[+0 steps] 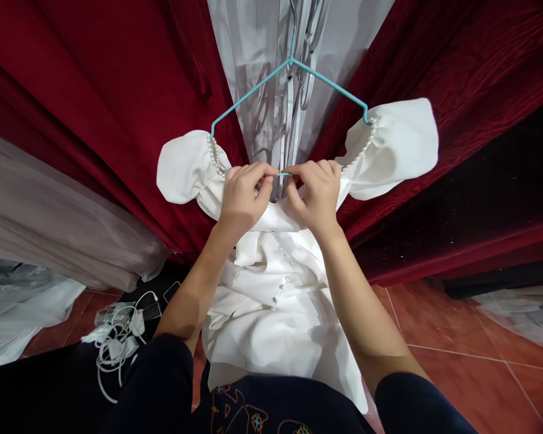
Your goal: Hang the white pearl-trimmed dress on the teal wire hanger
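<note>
A white dress (271,331) with puffed sleeves and a row of small buttons hangs in front of me. Its pearl-beaded straps (363,150) loop over the ends of a thin turquoise hanger (252,90). At the neckline, my left hand (245,196) is closed, thumb and index finger pinching the hanger's lower bar. Close beside it, my right hand (314,191) pinches the same bar. A short piece of turquoise shows between the fingertips. Both hands cover part of the dress's top edge.
Dark red curtains (117,78) flank a gap with several white hangers (294,102). Greyish sheer fabric (49,205) hangs at left. White cables (117,343) and a charger lie on a black surface (40,392) at lower left. Red tiles (457,337) cover the floor.
</note>
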The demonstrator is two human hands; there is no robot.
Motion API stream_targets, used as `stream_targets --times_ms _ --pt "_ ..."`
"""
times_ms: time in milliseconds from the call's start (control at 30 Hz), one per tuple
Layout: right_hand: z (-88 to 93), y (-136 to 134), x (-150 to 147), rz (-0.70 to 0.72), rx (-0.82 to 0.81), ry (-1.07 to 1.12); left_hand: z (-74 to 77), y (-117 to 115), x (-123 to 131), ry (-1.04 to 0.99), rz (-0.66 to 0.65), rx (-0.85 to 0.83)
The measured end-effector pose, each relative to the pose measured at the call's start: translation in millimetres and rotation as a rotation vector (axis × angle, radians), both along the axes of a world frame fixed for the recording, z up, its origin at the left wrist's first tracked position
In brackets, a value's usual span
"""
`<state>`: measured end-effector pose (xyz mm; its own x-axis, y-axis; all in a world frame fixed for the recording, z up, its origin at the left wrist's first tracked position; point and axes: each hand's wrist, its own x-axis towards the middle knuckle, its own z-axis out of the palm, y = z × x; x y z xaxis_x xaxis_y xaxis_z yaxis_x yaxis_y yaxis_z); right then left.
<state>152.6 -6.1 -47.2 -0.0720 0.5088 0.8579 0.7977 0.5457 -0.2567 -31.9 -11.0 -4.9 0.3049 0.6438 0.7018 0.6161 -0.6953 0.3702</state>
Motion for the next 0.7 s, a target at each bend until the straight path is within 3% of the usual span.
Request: stream_targets --times_ms 200,333,400,500,700 --pt "8.1 -12.4 -14.1 0.016 0.036 0.001 26.4 -7.6 -22.9 -0.029 -0.129 -0.004" --pt "5.6 -3.8 -15.4 0.035 -0.004 0.044 44.5 -1.1 -42.5 -0.194 0.045 0.336" --pt "3.5 -1.7 -15.4 0.053 -0.004 0.051 43.5 10.0 -53.8 -0.169 0.148 0.366" --pt "2.0 -2.1 -14.7 0.036 0.003 0.064 32.2 29.7 -68.1 -0.136 0.228 0.214" --pt "5.0 -4.2 -9.4 0.028 0.079 0.020 20.9 52.0 -78.5 -0.236 0.212 0.159"
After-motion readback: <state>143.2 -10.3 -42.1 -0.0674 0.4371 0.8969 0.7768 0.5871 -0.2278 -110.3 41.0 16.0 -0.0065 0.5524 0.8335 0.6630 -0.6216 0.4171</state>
